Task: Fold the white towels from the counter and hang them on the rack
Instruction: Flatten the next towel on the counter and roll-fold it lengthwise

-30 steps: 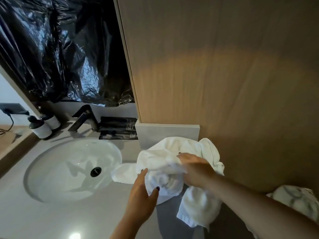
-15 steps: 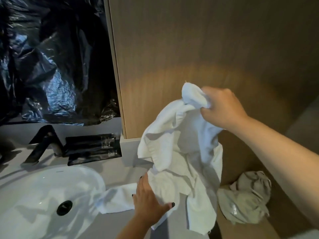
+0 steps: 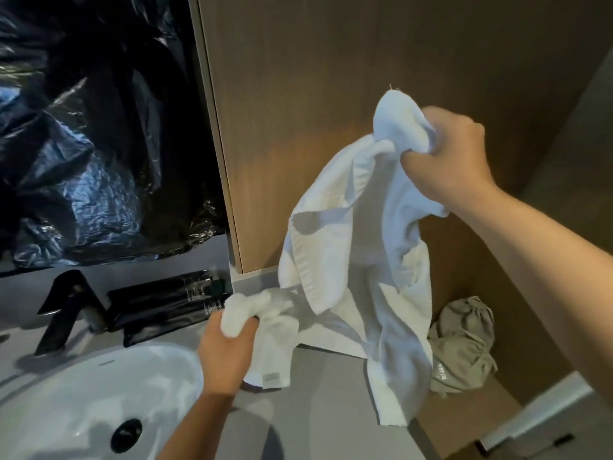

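Note:
A large white towel (image 3: 348,260) hangs crumpled in the air in front of the wooden panel. My right hand (image 3: 447,154) grips its upper end, raised high at the right. Lower left, my left hand (image 3: 229,350) grips a bunched white towel end (image 3: 258,313) just above the grey counter (image 3: 318,410). I cannot tell whether that bunch belongs to the same towel or to a second one. The hanging towel's lower edge drops past the counter's right end. No rack is in view.
A white sink basin (image 3: 83,403) with a black drain lies at the lower left, a black faucet (image 3: 63,310) behind it. Black toiletry tubes (image 3: 166,303) sit on the counter's back. Black plastic sheeting (image 3: 93,127) covers the left wall. A grey cloth bundle (image 3: 464,346) lies low at the right.
My right hand has lifted the towel from the counter up high to the right. My left hand moved from resting against the towel to gripping a bunched end near the counter.

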`<action>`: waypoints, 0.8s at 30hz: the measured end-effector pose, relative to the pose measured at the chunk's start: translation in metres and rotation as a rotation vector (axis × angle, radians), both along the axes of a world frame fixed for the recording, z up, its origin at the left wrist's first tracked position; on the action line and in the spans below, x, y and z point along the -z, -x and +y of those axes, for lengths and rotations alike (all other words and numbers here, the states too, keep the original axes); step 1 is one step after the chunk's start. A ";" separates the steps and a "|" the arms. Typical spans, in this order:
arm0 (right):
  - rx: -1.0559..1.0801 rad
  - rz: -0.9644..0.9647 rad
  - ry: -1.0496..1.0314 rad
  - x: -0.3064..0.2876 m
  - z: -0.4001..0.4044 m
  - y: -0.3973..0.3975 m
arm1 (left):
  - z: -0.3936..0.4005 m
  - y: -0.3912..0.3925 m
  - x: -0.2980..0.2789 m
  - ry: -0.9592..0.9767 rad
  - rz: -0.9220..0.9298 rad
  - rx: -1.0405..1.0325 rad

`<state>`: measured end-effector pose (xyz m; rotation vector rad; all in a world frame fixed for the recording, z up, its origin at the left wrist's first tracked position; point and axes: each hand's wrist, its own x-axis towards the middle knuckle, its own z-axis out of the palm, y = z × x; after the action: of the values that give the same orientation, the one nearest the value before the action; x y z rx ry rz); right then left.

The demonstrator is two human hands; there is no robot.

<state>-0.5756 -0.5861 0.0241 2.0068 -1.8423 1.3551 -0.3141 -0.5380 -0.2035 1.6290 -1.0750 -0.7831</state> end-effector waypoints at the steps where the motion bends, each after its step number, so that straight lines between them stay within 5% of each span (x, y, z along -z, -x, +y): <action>1: -0.018 -0.037 0.035 -0.006 0.001 -0.011 | 0.002 -0.002 -0.013 0.050 0.038 -0.009; 9: -0.199 -0.300 0.386 -0.023 -0.002 -0.086 | 0.004 -0.029 -0.069 0.332 0.343 -0.171; 15: -0.272 0.359 0.511 0.104 -0.006 -0.095 | 0.014 -0.048 -0.078 0.286 0.546 -0.255; 21: -0.260 0.613 0.044 0.199 0.003 -0.079 | 0.022 -0.063 -0.086 0.335 0.692 -0.342; 24: -0.281 0.650 -0.831 0.248 0.002 -0.048 | 0.022 -0.059 -0.099 0.389 0.667 -0.351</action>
<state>-0.5272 -0.5840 -0.2242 2.6718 -1.9662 -0.1859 -0.2547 -0.5160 -0.1045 1.0599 -0.4116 -0.7442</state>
